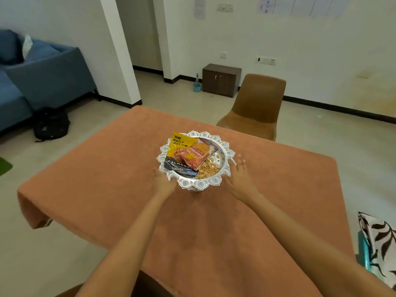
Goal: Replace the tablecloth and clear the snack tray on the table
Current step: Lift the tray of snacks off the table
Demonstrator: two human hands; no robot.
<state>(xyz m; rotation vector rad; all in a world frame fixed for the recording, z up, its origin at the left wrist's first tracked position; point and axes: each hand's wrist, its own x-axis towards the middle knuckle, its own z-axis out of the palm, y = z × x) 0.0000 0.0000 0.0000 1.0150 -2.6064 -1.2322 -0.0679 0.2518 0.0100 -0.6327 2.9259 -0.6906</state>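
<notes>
The pedestal snack tray (222,144) stands on the orange tablecloth (107,179). At its left rim the left hand (164,182) has its fingertips hidden underneath, so I cannot tell its grip; at its right, the right hand (237,179) has its fingers straight, spread and released. Lifted unevenly, the tray could tip and spill. On it: one almond packet (177,151), one orange packet (198,154), one heap of loose crisps (207,169)

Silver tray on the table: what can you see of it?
The silver tray is round, shiny, metal-looking, with a petal-shaped rim and a foot. It stands upright on the orange tablecloth, holding an almond packet, an orange packet and loose crisps. The left hand and right hand reach its rim, one each side.
</notes>
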